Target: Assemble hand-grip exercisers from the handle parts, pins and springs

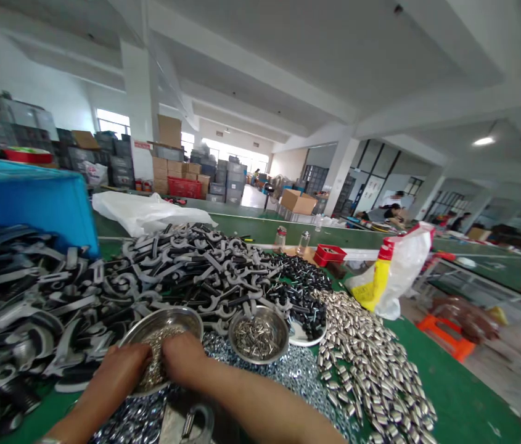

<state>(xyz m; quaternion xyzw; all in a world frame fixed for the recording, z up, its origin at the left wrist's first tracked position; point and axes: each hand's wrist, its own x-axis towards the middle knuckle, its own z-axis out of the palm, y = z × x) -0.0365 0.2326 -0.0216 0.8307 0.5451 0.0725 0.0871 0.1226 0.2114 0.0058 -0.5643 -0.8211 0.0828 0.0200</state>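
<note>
Both hands are inside the larger steel bowl (187, 317), which stands toward the near edge of the green table (477, 398), left of its middle. The left hand (136, 361) reaches over the bowl's left side and the right hand (182, 357) over its right, close together with a narrow strip of small metal bits (157, 345) showing between them. Both hands look curled with the fingertips down among the bits, but the fingers are hidden, so I cannot tell whether either one pinches anything. The bits lie directly below and between the hands, about equally near to each; the bowl is round, and the bits are too small to show a long axis. A smaller bowl (282, 336) of screws (256, 340) stands just to the right, nearer the right hand. A curved gray piece (208, 419) lies below the right forearm, closer to the near edge. Wrench-like pieces (195, 265) heap up behind the bowls, and silver barrels (371, 364) spread toward the table's right edge.
</note>
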